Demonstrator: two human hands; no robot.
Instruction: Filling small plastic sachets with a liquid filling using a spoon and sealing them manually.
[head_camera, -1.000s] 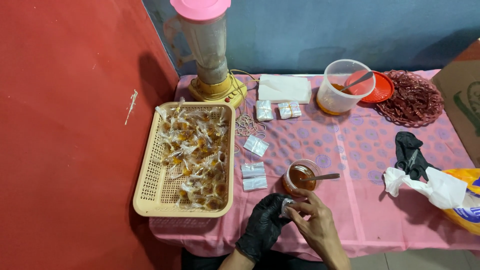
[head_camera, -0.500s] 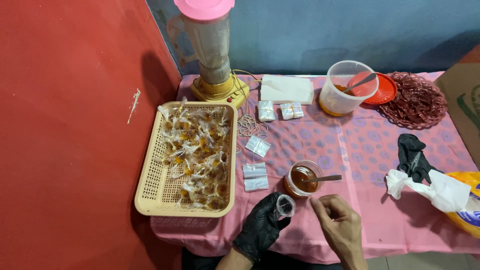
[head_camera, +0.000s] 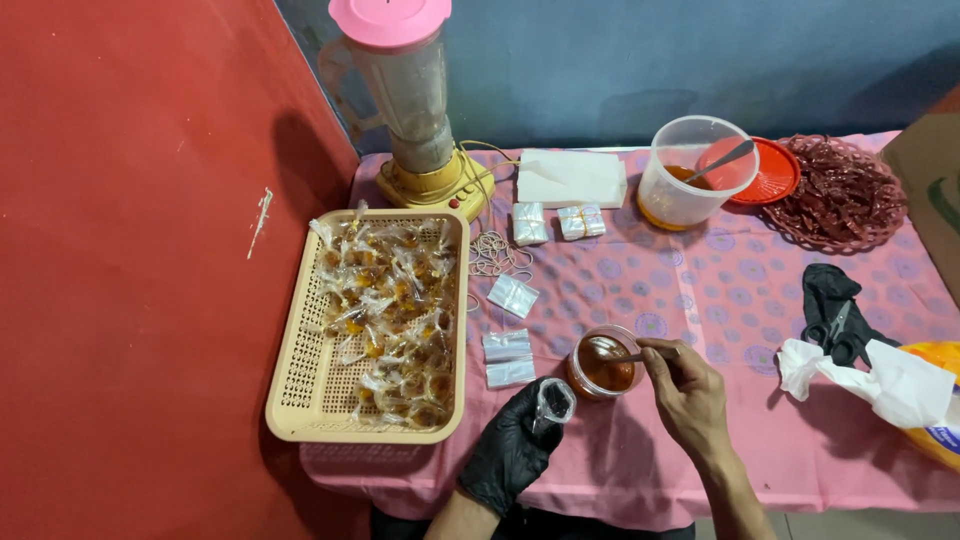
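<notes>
Spoon (head_camera: 632, 355) sits in the small jar (head_camera: 603, 363) of brown sauce, near the table's front edge; our bare right hand (head_camera: 685, 392) pinches its handle. Our gloved left hand (head_camera: 510, 450) grips an open clear bag (head_camera: 553, 401) just left of the jar. 2 flat bag stacks (head_camera: 508, 357) lie beside the tan tray (head_camera: 300, 385) of filled packets.

The left hand (head_camera: 510, 450), in a black glove, holds a small clear plastic bag (head_camera: 553, 400) open at the near edge of the counter (head_camera: 720, 300), which wears a pink patterned cloth. The bare right hand (head_camera: 688, 392) grips the handle of a spoon (head_camera: 622, 357) standing in a small jar of brown-orange sauce (head_camera: 603, 362), just beyond the bag. To the left lies a beige basket (head_camera: 300, 370) of filled, tied bags, with flat empty bags (head_camera: 508, 357) between basket and jar
</notes>
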